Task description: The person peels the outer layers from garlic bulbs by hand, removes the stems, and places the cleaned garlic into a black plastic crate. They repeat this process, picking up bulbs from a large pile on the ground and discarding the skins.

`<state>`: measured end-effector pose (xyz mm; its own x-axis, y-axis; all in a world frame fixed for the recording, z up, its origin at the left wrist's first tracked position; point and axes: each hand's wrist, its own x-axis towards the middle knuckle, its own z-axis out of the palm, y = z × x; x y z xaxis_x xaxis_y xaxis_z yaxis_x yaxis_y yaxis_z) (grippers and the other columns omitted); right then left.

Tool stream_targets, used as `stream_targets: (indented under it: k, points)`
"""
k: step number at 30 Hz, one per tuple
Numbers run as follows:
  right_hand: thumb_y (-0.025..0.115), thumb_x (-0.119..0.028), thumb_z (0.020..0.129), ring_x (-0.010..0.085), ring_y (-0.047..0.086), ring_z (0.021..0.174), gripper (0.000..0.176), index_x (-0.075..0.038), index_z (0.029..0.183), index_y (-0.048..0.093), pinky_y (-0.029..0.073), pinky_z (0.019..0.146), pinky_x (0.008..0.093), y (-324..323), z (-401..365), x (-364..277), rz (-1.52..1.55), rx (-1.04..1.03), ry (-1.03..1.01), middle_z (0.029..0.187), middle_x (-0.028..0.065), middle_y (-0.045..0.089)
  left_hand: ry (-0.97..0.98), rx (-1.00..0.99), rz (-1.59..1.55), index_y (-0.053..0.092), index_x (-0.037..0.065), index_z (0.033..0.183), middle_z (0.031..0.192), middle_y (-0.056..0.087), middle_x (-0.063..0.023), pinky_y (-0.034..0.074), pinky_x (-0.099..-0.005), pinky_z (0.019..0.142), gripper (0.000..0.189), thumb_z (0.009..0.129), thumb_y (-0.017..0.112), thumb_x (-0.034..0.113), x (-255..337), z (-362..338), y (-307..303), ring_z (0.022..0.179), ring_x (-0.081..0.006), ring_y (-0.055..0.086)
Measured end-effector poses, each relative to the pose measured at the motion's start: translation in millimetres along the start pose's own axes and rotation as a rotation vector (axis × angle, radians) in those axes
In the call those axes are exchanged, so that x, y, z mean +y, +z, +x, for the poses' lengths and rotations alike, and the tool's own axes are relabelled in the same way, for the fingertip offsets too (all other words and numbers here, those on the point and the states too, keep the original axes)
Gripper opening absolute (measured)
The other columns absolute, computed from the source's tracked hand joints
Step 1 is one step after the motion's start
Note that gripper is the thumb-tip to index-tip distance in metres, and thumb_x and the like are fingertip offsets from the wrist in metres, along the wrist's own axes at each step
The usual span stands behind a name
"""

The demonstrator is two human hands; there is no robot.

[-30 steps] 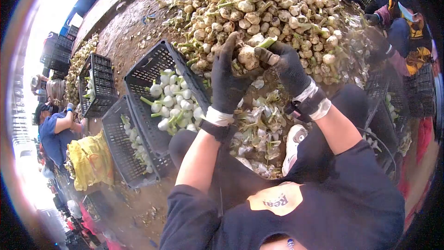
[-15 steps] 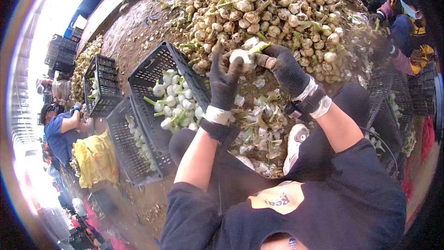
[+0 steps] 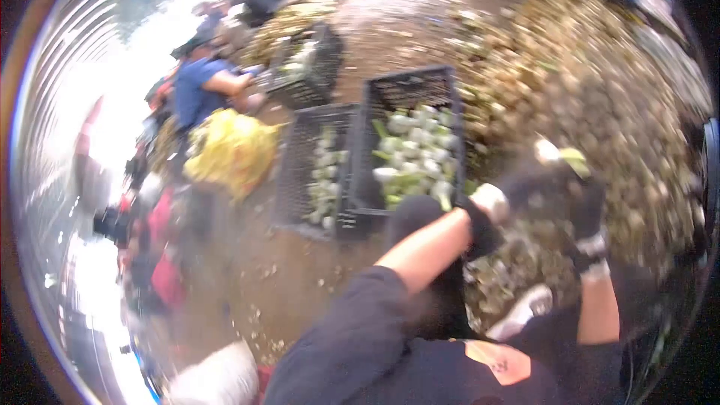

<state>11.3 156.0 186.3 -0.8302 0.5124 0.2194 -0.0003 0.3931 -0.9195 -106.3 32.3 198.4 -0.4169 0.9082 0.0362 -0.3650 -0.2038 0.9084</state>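
Motion smears both of my gloved hands. My left hand (image 3: 529, 184), in a dark glove with a white cuff, is closed at a white garlic bulb (image 3: 547, 151). A pale green stem (image 3: 575, 162) shows just right of the bulb, at the fingers of my right hand (image 3: 588, 201), also dark-gloved and closed there. Individual fingers are blurred. Beyond the hands spreads a large heap of unpeeled garlic (image 3: 592, 67). To their left stands a black crate (image 3: 411, 79) with clean white bulbs (image 3: 420, 146) inside.
A second black crate (image 3: 296, 172) of garlic adjoins the first. Farther off, a person in blue (image 3: 199, 94) sits near another crate (image 3: 319, 67) and a yellow sack (image 3: 232, 146). Peelings (image 3: 517, 262) cover the ground by my shoe (image 3: 525, 311). A white sack (image 3: 214, 379) lies lower left.
My view has swung left, so the crates and heap appear farther right. Both hands stay together around the garlic bulb, now blurred.
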Motion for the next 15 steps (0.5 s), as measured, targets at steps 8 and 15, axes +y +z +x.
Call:
stream_targets:
  k: [8, 15]
  points:
    - [0.053, -0.022, 0.092, 0.0334, 0.063, 0.098, 0.030, 0.002, 0.108, 0.062, 0.047, 0.090, 0.0409, -21, 8, 38, -0.360, 0.051, -0.257, 0.102, 0.0163, 0.067, 0.041, 0.185, 0.279, 0.049, 0.008, 0.125, 0.111, 0.060, -0.0085, 0.048, -0.0334, 0.088, 0.069, 0.067, 0.086, 0.017, -33, 7, -27, 0.099, -0.0171, 0.057]
    - [0.055, 0.001, 0.082, 0.0155, 0.061, 0.077, 0.022, 0.001, 0.101, 0.066, 0.048, 0.069, 0.0314, -29, 6, 75, 0.043, 0.164, -0.144, 0.087, 0.0077, 0.069, -0.055, -0.010, -0.049, 0.049, 0.012, 0.131, 0.120, 0.059, -0.0058, 0.048, -0.0327, 0.094, 0.071, 0.069, 0.084, 0.011, -6, -19, -21, 0.108, -0.0147, 0.055]
